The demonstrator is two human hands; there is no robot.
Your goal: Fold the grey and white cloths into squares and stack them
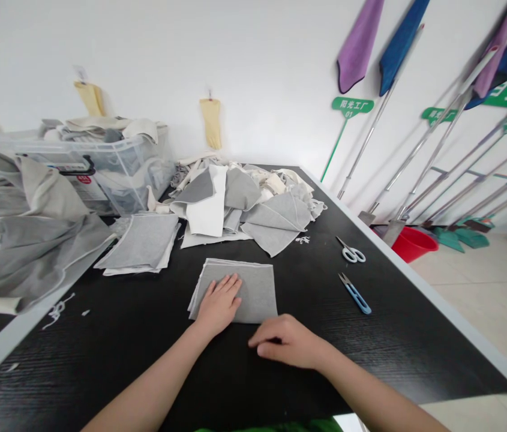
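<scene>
A small stack of grey cloths [257, 288] lies on the black table [145, 348] in front of me. My left hand [221, 305] rests flat on the stack's left part, its fingers stretched out. Just past the stack's lower right corner, my right hand [285, 341] is over the table with bent fingers; thumb and forefinger are apart and nothing shows between them. Another stack of grey cloths [143, 240] sits to the left. Farther back is a loose heap of grey and white cloths [275, 219].
White-handled scissors [353, 254] and blue thread snips [356, 295] lie on the right. At the left are a clear plastic box [122, 162] and draped grey cloth [32, 240]. Beyond the table's right edge stand a red bucket [415, 243] and several mops.
</scene>
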